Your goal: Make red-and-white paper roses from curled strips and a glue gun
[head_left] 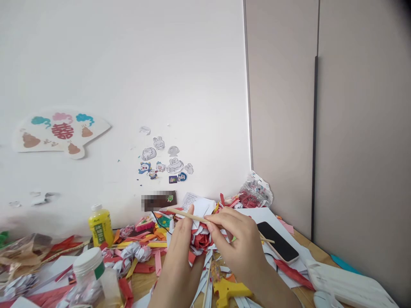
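Note:
A pale wooden chopstick [195, 217] slants across in front of me, its thicker end to the left. My right hand [239, 235] pinches it between thumb and fingers, and its thinner end pokes out beyond the knuckles. Beneath the stick, between my hands, is a rose [202, 240] of red and white paper. My left hand [181, 252] is closed around the rose's left and lower side, one fingertip up against the chopstick. Some of the left fingers are hidden behind the flower. Just below the hands lies a yellow glue gun [229, 291].
Paper strips [144, 268] and crumpled scraps cover the wooden table. A yellow-liquid bottle [101, 226] and a white-lidded jar [88, 273] stand at the left. A black phone [278, 241] lies on white paper at the right, near a white case [346, 282]. A wall [180, 85] rises behind.

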A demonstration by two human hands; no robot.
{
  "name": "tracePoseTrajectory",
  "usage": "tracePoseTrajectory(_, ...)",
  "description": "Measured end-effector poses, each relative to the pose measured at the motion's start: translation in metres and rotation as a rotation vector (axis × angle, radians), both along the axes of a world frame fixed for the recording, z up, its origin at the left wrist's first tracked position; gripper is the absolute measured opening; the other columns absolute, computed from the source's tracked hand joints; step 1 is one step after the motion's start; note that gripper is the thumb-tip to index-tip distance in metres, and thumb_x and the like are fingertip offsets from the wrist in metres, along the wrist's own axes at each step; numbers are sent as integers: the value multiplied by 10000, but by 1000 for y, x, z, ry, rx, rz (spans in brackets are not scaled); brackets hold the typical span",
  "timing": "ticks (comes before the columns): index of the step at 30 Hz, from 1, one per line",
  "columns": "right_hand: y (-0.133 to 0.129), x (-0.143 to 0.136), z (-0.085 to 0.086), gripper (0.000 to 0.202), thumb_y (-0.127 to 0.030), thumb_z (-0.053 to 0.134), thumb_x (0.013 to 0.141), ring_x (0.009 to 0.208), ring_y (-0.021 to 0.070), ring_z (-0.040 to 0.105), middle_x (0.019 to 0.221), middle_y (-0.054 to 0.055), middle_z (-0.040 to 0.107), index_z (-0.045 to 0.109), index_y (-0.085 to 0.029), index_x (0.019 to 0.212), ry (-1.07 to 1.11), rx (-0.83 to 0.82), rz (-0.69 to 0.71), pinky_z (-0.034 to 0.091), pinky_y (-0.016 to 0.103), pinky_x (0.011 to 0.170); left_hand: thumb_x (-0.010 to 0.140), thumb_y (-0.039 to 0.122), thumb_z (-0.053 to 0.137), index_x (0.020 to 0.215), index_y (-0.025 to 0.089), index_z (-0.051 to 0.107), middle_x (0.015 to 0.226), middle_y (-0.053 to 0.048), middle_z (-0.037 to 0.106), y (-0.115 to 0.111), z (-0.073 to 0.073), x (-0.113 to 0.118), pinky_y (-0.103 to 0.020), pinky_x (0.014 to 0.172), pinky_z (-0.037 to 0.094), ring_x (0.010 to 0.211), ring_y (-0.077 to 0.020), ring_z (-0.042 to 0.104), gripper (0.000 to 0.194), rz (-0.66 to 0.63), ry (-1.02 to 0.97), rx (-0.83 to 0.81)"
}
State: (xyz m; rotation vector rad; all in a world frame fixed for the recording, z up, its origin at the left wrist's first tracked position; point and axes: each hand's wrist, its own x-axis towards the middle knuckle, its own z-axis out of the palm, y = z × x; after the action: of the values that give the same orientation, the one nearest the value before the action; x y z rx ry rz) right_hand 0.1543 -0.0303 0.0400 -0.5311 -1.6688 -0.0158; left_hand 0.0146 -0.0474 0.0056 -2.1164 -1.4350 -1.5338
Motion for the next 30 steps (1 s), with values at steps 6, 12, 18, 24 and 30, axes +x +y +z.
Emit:
tracePoseTrajectory(6,3,3,-4,191,-175,482,900,556,122,587,689,14,677,671,-191,885,-44,96,-41,411,222,511,787,75,450,1425,304,246,1370,-113,507,-4,1,2,-503,1010,424,1353,-301,364,708,44,17,15)
tracePoseTrajectory(12,2,5,-4,252,-189,411,956,573,130,597,671,31,672,651,-157,885,-147,211,-128,402,230,521,792,71,432,1426,292,257,1397,-111,483,-6,0,4,-468,984,447,1355,-291,365,693,56,-12,8)
tracePoseTrajectory(18,4,5,-4,248,-212,405,963,489,101,519,626,2,631,631,-153,878,-152,131,-48,339,214,479,819,98,443,1469,238,169,1467,-115,408,-8,4,11,-424,1057,392,1388,-258,305,720,35,-84,-26)
tracePoseTrajectory(24,4,6,-3,287,-231,353,967,438,94,448,560,-22,549,593,-159,828,-220,10,-31,271,207,447,812,134,463,1447,211,237,1465,-132,405,-9,5,12,-468,1066,370,1396,-290,278,678,31,-119,-94)
tracePoseTrajectory(30,4,7,-3,284,-234,331,962,414,96,406,517,-43,488,564,-167,814,-243,-61,-16,238,209,437,817,149,463,1436,215,256,1425,-136,451,-7,4,10,-467,1047,394,1359,-290,358,656,5,-113,-82)
